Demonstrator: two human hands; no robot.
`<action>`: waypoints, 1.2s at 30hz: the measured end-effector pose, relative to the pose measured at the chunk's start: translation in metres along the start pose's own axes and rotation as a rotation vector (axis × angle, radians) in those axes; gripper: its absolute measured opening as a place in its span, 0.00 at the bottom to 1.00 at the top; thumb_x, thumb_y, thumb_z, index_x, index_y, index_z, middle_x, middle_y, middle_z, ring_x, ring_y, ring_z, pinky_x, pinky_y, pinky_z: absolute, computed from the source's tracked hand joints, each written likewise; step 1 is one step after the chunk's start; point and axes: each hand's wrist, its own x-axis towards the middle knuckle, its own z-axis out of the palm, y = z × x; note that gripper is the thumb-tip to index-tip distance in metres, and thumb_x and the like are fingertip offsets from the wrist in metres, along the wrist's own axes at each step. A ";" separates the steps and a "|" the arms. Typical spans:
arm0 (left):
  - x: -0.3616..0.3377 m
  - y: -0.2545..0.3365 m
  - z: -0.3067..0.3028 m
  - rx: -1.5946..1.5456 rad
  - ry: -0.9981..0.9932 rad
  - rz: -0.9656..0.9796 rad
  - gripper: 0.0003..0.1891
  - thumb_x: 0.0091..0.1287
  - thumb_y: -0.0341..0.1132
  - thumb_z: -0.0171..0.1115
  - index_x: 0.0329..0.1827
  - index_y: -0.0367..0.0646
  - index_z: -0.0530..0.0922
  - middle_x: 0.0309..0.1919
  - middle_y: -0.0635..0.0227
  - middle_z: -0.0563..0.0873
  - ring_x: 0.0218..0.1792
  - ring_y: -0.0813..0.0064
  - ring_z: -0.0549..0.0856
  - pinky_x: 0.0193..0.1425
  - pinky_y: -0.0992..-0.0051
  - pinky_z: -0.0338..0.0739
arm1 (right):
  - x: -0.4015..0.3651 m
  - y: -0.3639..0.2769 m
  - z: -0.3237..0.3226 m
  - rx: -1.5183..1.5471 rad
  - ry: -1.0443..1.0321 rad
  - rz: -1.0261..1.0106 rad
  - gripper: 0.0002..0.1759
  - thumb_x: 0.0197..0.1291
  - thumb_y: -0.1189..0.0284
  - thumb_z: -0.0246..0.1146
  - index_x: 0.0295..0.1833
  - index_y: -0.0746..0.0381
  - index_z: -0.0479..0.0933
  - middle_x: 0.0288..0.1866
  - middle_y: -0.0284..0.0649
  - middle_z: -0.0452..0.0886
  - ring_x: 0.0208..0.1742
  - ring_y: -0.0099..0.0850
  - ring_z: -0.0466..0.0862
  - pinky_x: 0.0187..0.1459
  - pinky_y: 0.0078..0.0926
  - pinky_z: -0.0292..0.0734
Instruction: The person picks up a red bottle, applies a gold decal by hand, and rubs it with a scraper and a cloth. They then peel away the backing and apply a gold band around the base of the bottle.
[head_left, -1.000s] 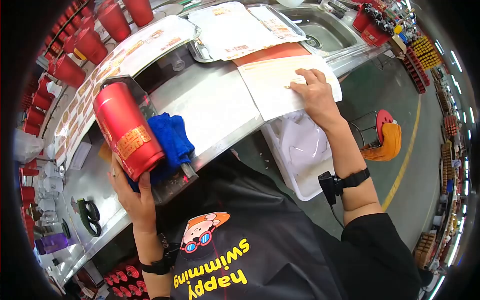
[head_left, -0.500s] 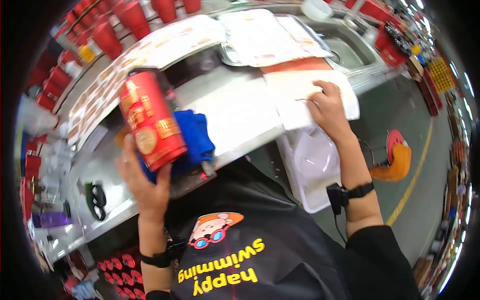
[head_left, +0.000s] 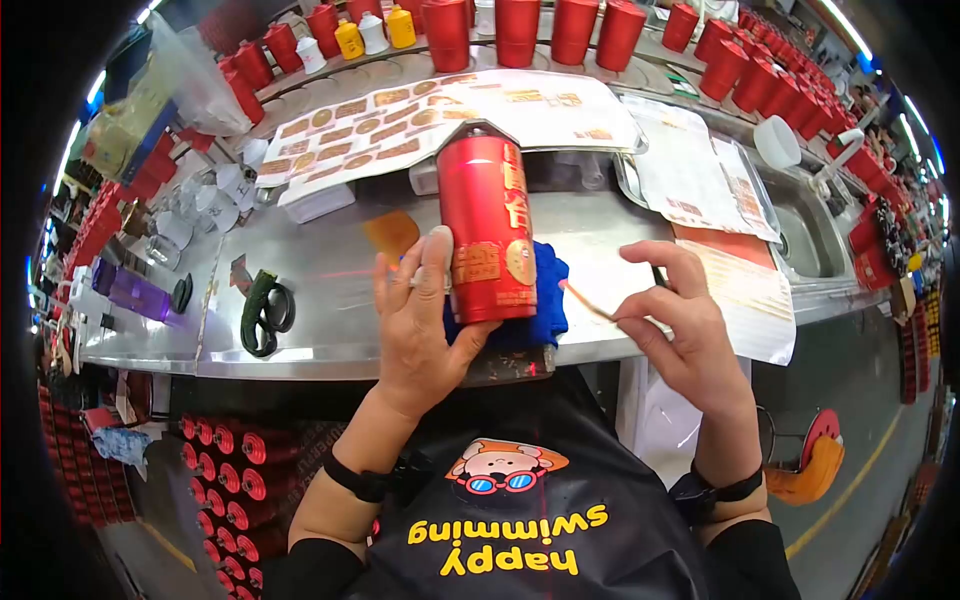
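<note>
A red cylindrical bottle (head_left: 487,225) with gold lettering and decals lies tilted over a blue cloth (head_left: 551,290), its base toward me. My left hand (head_left: 415,325) holds the lower left side of it, fingers along the wall and thumb under the base. To the right, my right hand (head_left: 685,325) pinches a thin, narrow strip (head_left: 590,300) between thumb and finger. The strip's near end is hidden by the fingertips, and its far tip points toward the bottle, apart from it.
Decal sheets (head_left: 350,130) lie on trays behind the bottle, with more sheets (head_left: 690,170) by the sink (head_left: 800,225). Red bottles (head_left: 517,35) line the back shelf. Dark green scissors (head_left: 260,310), an orange scraper (head_left: 391,235) and a purple bottle (head_left: 135,290) are on the left.
My view has swung left. My right hand has come from the sheet by the sink toward the bottle, carrying the thin strip. My left hand stays at the bottle, which now appears more upright in view.
</note>
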 end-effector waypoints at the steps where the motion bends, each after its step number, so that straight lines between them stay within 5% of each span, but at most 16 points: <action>1: 0.002 0.003 -0.004 -0.033 -0.020 0.001 0.45 0.61 0.50 0.69 0.76 0.35 0.59 0.72 0.54 0.68 0.71 0.50 0.66 0.77 0.48 0.47 | 0.007 -0.007 0.003 0.019 -0.016 -0.042 0.07 0.51 0.82 0.68 0.36 0.62 0.80 0.62 0.46 0.73 0.65 0.44 0.70 0.63 0.37 0.64; 5: 0.018 0.014 -0.024 -0.429 -0.137 0.019 0.37 0.65 0.47 0.67 0.74 0.43 0.65 0.72 0.45 0.66 0.73 0.44 0.60 0.77 0.54 0.48 | 0.030 -0.032 0.014 0.109 -0.049 -0.154 0.08 0.51 0.82 0.68 0.37 0.61 0.80 0.62 0.46 0.73 0.63 0.45 0.71 0.60 0.37 0.66; 6: 0.024 0.024 -0.024 -0.535 -0.086 0.019 0.23 0.67 0.44 0.65 0.62 0.43 0.77 0.71 0.44 0.67 0.72 0.43 0.61 0.76 0.55 0.49 | 0.033 -0.033 0.018 0.101 -0.057 -0.173 0.07 0.52 0.80 0.69 0.37 0.60 0.80 0.62 0.46 0.73 0.62 0.45 0.71 0.59 0.38 0.66; 10: 0.011 0.016 -0.019 -0.420 -0.027 -0.131 0.09 0.68 0.37 0.63 0.35 0.41 0.79 0.68 0.43 0.71 0.66 0.45 0.67 0.72 0.55 0.54 | 0.033 -0.021 0.037 0.107 -0.021 -0.142 0.07 0.56 0.75 0.68 0.36 0.63 0.77 0.58 0.50 0.74 0.59 0.51 0.72 0.59 0.43 0.67; 20: -0.011 0.007 -0.003 -0.411 0.094 -0.302 0.08 0.67 0.36 0.63 0.36 0.39 0.78 0.54 0.48 0.79 0.55 0.50 0.73 0.64 0.59 0.64 | 0.023 -0.003 0.061 0.206 -0.007 0.089 0.06 0.60 0.73 0.68 0.37 0.62 0.78 0.58 0.49 0.74 0.61 0.47 0.71 0.61 0.40 0.66; 29: -0.023 -0.004 0.005 -0.702 0.106 -0.557 0.10 0.70 0.37 0.61 0.43 0.38 0.77 0.45 0.56 0.79 0.53 0.58 0.75 0.64 0.64 0.66 | 0.024 -0.003 0.063 0.223 0.010 0.117 0.05 0.60 0.74 0.67 0.36 0.62 0.79 0.57 0.48 0.74 0.61 0.46 0.72 0.60 0.38 0.67; 36: -0.020 0.001 0.014 -0.689 0.075 -0.520 0.21 0.69 0.42 0.64 0.56 0.38 0.69 0.53 0.55 0.75 0.56 0.60 0.74 0.64 0.66 0.66 | 0.024 -0.003 0.062 0.217 0.010 0.120 0.04 0.60 0.74 0.67 0.36 0.62 0.79 0.56 0.48 0.75 0.60 0.45 0.73 0.59 0.38 0.67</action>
